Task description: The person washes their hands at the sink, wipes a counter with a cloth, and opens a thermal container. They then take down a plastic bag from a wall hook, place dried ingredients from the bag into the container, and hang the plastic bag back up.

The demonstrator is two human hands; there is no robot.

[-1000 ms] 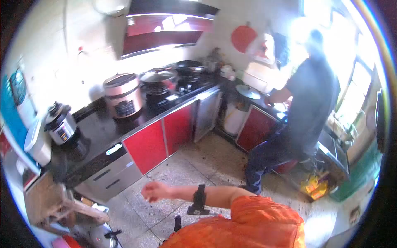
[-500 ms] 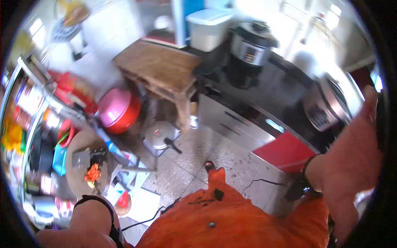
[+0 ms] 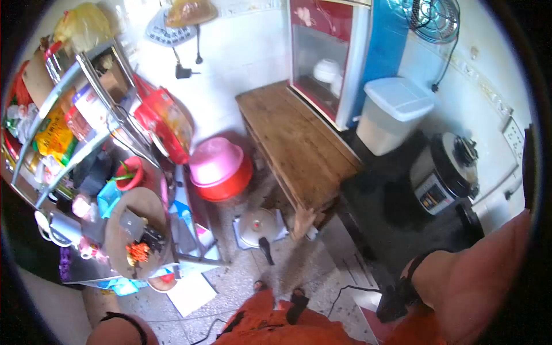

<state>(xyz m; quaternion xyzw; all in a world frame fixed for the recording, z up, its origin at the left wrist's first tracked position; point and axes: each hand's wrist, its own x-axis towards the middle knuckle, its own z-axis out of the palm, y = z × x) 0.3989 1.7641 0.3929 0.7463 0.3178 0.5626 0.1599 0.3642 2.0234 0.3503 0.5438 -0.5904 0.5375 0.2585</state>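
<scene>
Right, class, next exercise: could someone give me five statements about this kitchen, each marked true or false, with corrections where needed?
1. The pink basin sits above the red basin. True.
2. The round board is bare. False: chopped orange food lies on the round board.
3. The lidded container stands beside the electric cooker. True.
4. The black-handled pan stands on the wooden bench. False: the pan is down near the floor, beside the wooden bench.
5. Both of the wearer's hands are in full view. False: only parts of the arms show.
</scene>
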